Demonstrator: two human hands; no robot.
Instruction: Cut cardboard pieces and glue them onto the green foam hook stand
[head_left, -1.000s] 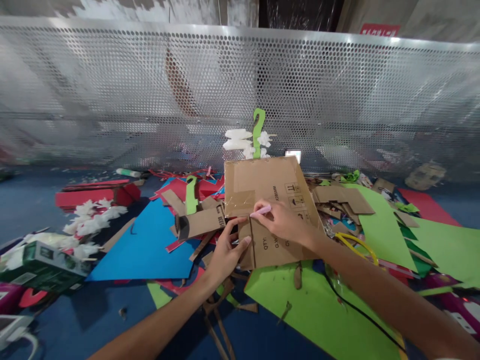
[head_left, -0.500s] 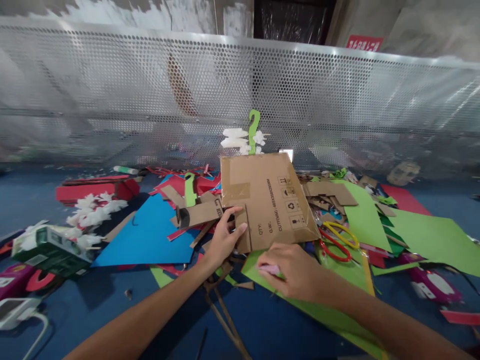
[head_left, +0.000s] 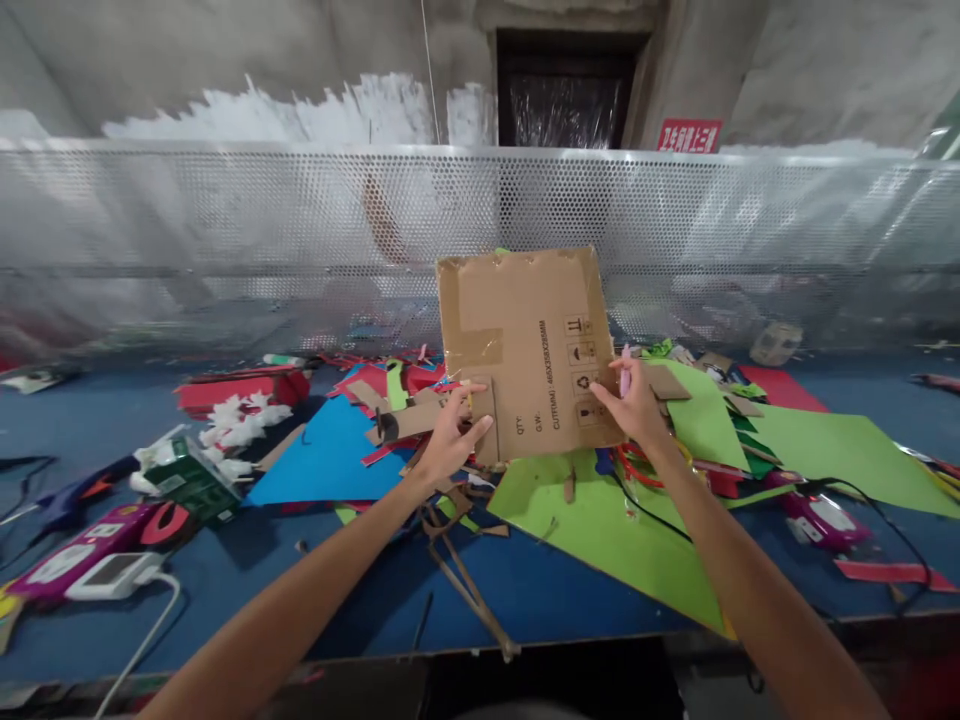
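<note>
Brown rectangular cardboard panel (head_left: 521, 335) between left grip (head_left: 448, 437) and right grip (head_left: 637, 405).
The right grip, moved up to the panel's right edge, pinches a slim pink object (head_left: 625, 371); the left grip clasps the lower-left edge. Both sides are now supported.

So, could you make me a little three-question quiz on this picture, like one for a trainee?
1. True or false: the left hand and right hand both touch the printed cardboard panel.
2. What colour is the large paper sheet just left of the panel in the picture?
a) white
b) blue
c) orange
3. Fill the gap: the slim pink object is held in the ___ hand.

Key: 1 true; 2 b; 3 right.
</note>
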